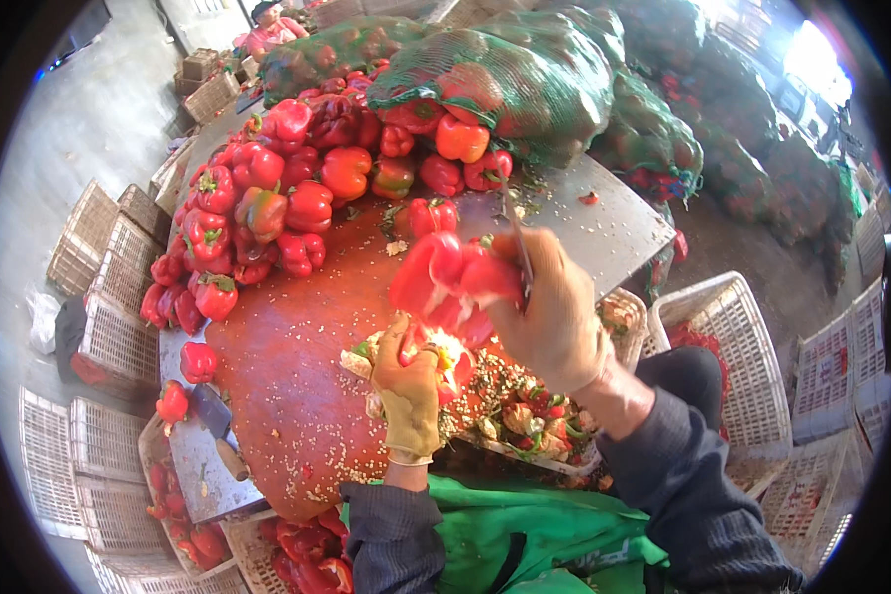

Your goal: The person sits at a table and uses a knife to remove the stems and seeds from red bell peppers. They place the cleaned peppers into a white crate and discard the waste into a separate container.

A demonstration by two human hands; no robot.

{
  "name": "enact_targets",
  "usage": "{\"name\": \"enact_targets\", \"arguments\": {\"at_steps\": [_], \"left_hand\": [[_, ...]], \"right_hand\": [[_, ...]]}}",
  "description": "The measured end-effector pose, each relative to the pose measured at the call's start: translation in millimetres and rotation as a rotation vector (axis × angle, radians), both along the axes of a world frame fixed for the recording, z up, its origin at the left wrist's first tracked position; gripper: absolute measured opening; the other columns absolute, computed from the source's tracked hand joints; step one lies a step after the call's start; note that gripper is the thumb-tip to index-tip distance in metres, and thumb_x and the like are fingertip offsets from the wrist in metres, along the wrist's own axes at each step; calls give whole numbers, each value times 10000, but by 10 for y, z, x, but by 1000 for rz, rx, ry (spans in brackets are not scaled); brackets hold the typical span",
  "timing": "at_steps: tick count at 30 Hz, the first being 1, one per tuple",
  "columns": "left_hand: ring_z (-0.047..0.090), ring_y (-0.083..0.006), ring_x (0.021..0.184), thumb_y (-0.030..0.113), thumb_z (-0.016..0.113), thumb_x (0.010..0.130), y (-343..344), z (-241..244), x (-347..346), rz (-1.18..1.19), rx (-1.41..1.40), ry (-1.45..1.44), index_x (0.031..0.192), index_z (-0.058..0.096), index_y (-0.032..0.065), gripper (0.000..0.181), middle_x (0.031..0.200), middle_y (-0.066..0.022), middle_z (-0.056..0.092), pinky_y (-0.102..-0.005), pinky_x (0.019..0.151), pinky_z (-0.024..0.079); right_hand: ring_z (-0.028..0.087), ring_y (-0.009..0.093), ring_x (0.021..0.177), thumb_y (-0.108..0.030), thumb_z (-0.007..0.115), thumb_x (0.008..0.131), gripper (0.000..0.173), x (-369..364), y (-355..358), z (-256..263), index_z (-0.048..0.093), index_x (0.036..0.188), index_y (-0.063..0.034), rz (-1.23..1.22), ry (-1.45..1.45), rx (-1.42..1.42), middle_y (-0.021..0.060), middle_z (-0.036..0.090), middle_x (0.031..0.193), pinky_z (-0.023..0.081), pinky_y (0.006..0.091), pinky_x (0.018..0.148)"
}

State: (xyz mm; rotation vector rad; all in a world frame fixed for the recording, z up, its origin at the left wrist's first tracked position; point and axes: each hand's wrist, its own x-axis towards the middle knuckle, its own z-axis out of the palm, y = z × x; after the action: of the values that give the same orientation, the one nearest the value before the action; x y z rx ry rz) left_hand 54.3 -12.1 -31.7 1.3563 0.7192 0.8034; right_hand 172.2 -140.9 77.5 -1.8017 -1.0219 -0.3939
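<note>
My left hand (407,390), in a stained, light-coloured glove, grips the seedy core part (453,358) of a cut red bell pepper over the table's near edge. In my gloved right hand (553,315) is a knife (514,223), its narrow blade pointing up and away from me. Opened red pepper flesh (431,275) spreads between the two hands, against the right hand's fingers. Whether the flesh is still joined to the core cannot be made out. A whole red bell pepper (432,217) sits just beyond.
Red bell peppers (260,167) heap across the table's far left, below green mesh sacks (520,82). A wooden-handled cleaver (219,423) lies at the left edge. Seeds litter the orange board (289,371). Trimmings (534,427) fill a container below; plastic crates (735,356) flank the table. A person (271,30) is far behind.
</note>
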Motion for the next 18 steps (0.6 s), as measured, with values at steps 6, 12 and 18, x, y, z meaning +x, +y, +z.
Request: {"name": "enact_targets", "arguments": {"at_steps": [6, 12, 18], "left_hand": [[584, -125, 781, 67, 546, 857, 57, 43, -157, -78, -239, -205, 1305, 594, -31, 461, 972, -33, 634, -261, 726, 493], [626, -215, 1075, 155, 567, 949, 28, 107, -162, -197, -389, -299, 1283, 591, -44, 390, 1162, -111, 645, -354, 976, 494], [634, -228, 1078, 218, 598, 969, -99, 79, -112, -247, -517, -315, 1228, 613, -18, 351, 1183, -115, 649, -380, 965, 516]], "right_hand": [[686, 205, 890, -8, 740, 719, 427, 582, -992, 219, 615, 1128, -19, -312, -160, -5, 120, 687, 973, 547, 315, 792], [702, 178, 872, -132, 762, 753, 449, 1140, -3195, -354, 602, 1153, -5, -823, -114, -452, 123, 695, 1027, 561, 315, 777], [675, 154, 742, -87, 744, 747, 428, 941, -2823, -545, 627, 1150, -1, -610, 130, -308, 108, 685, 939, 551, 293, 695]]}}
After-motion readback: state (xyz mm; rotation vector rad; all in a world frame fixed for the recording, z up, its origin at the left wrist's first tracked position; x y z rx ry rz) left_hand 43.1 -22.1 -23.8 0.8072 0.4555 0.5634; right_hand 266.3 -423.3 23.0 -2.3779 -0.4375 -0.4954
